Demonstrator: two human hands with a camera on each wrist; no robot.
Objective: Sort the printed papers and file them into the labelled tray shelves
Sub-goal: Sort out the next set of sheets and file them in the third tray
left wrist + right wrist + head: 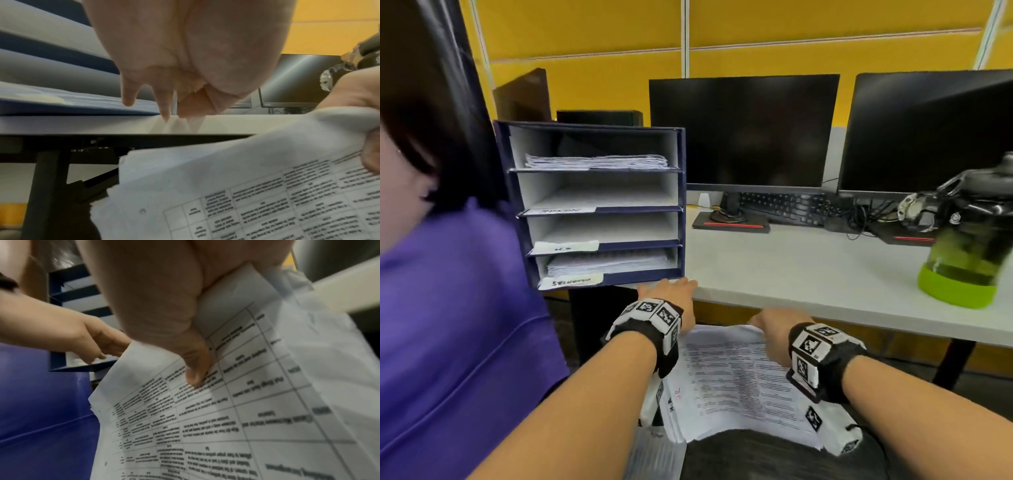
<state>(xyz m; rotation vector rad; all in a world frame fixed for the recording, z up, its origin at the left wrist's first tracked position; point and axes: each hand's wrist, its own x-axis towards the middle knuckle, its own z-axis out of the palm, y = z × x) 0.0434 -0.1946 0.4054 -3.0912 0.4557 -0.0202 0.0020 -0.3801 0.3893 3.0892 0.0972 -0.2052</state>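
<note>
The navy tray shelves [682, 205] stand at the desk's left end, with white labels on the lower three shelf fronts. Papers lie in the top shelf [599, 161] and the bottom shelf [609, 262]; the two middle ones look bare. My left hand [674, 287] holds nothing, and its straight fingers [165, 112] touch the desk edge just below the tray's bottom right corner. My right hand [765, 325] grips the far edge of a stack of printed papers [729, 377] on my lap, thumb [195, 373] on the top sheet's printed table, the other fingers hidden.
A person in a purple shirt [448, 308] sits close on my left. On the white desk [808, 270] are two dark monitors [743, 130], a keyboard [780, 205], cables and a green-based bottle [962, 263] at the right.
</note>
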